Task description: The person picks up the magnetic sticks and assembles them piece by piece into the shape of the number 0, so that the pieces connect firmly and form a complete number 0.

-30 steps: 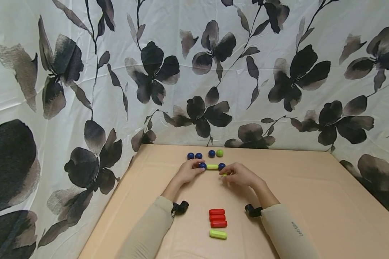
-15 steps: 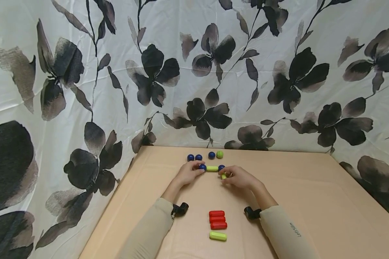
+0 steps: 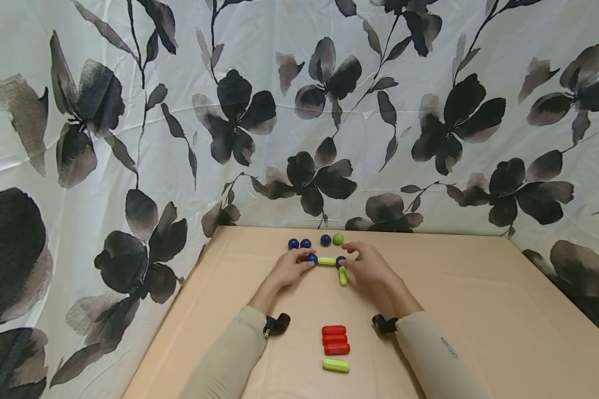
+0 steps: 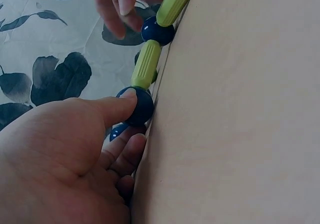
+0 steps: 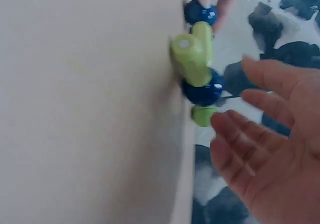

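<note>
The right hand (image 3: 368,267) is covering part of a blue ball (image 3: 340,260) (head view); the right wrist view is blurring the green rod (image 5: 192,59).

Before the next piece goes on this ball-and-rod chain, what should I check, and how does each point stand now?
1. Left hand steadies the left blue ball, thumb on it: ok.
2. Horizontal green rod joins both blue balls: ok.
3. Second green rod seated on the right ball: cannot tell.
4. Right hand free, fingers straight: ok.
5. Spare balls within reach: ok.
6. Red rods within reach: ok.
</note>
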`<control>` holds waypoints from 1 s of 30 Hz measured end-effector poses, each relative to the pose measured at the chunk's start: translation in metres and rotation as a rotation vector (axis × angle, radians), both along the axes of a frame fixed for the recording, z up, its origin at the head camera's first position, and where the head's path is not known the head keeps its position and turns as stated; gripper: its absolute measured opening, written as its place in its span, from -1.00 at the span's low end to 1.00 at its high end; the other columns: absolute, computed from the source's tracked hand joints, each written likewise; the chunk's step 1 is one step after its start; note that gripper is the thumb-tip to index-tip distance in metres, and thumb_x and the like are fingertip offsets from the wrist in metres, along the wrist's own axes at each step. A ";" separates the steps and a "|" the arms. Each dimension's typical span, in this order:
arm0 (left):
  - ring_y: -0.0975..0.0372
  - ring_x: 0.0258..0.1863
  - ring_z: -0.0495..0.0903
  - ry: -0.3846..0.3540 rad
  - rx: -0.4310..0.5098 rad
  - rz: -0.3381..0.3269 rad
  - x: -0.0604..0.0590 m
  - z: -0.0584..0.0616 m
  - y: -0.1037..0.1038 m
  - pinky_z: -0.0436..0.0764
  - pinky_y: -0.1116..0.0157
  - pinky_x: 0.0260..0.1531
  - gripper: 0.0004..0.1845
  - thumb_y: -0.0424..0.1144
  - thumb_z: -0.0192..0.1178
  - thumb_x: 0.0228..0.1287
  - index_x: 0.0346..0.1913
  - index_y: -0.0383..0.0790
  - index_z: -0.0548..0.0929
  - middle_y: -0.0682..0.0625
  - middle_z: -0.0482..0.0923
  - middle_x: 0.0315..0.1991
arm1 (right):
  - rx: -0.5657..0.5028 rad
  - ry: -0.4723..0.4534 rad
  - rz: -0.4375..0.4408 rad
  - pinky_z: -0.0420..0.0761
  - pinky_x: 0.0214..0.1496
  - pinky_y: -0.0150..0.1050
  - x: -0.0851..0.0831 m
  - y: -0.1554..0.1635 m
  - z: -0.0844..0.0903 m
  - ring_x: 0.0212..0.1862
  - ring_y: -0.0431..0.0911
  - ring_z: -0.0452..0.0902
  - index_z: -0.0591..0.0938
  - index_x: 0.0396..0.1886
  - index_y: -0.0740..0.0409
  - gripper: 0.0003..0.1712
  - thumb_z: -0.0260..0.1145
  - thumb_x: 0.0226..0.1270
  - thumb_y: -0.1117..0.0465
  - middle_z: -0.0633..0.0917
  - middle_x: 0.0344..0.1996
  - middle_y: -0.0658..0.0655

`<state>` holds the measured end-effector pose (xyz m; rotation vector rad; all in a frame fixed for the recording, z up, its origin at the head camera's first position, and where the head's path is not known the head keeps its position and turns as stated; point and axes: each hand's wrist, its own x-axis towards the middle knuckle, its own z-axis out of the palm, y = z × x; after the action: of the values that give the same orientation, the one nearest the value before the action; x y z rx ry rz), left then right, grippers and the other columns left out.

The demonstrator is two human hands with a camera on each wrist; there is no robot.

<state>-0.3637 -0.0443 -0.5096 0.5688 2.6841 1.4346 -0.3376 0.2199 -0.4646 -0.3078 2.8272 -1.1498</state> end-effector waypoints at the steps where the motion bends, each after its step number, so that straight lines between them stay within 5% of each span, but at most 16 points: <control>1: 0.19 -0.11 0.54 -0.002 0.001 -0.001 0.000 0.000 0.000 0.50 0.18 -0.02 -0.62 -0.17 0.27 0.51 0.31 -0.06 0.66 0.00 0.69 -0.01 | -0.017 -0.004 0.017 0.60 0.13 -0.03 -0.002 -0.001 -0.003 0.08 0.04 0.56 0.58 0.40 0.02 -0.43 0.41 0.46 0.03 0.63 0.26 0.17; 9: 0.19 -0.13 0.54 -0.007 0.018 -0.009 0.000 -0.002 -0.002 0.50 0.21 -0.06 -0.62 -0.20 0.30 0.48 0.30 -0.08 0.67 -0.02 0.70 0.01 | -0.131 -0.014 0.136 0.46 -0.23 -0.27 -0.012 -0.004 -0.027 -0.14 0.00 0.46 0.68 0.28 0.10 -0.57 0.40 0.46 0.17 0.68 0.02 0.13; 17: 0.12 -0.08 0.54 0.015 0.035 -0.065 0.009 0.003 -0.014 0.56 0.16 -0.02 -0.36 -0.23 0.41 0.37 0.46 -0.21 0.47 -0.23 0.51 0.21 | -0.172 0.027 0.116 0.46 -0.04 -0.22 -0.007 -0.003 -0.036 -0.07 -0.01 0.48 0.68 0.28 0.13 -0.57 0.39 0.47 0.15 0.72 0.07 0.11; 22: 0.12 -0.04 0.59 -0.027 0.082 -0.068 0.018 0.008 -0.026 0.58 0.13 0.03 -0.57 -0.21 0.36 0.41 0.26 -0.22 0.57 -0.18 0.58 0.12 | -0.206 0.022 0.114 0.44 -0.01 -0.17 -0.004 -0.002 -0.038 -0.04 0.01 0.46 0.66 0.30 0.16 -0.57 0.36 0.50 0.19 0.71 0.12 0.15; 25: 0.15 -0.11 0.60 -0.047 0.066 -0.173 0.023 0.016 -0.028 0.57 0.20 -0.01 -0.73 -0.23 0.34 0.43 0.10 -0.24 0.67 -0.08 0.66 -0.03 | -0.212 0.025 0.118 0.42 0.00 -0.16 -0.004 -0.001 -0.039 -0.02 0.02 0.45 0.65 0.30 0.18 -0.56 0.36 0.50 0.19 0.70 0.14 0.17; 30: 0.21 -0.10 0.61 -0.128 -0.012 -0.476 0.037 0.033 -0.020 0.54 0.31 0.00 -0.78 -0.27 0.31 0.45 0.06 -0.27 0.72 -0.02 0.72 -0.09 | -0.206 0.037 0.124 0.43 0.07 -0.14 -0.006 -0.003 -0.039 0.01 0.02 0.46 0.65 0.31 0.16 -0.55 0.37 0.49 0.15 0.70 0.17 0.16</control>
<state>-0.3264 -0.0638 -0.4770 0.9925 2.2475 1.2678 -0.3437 0.2172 -0.5039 -0.5141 2.6784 -1.4230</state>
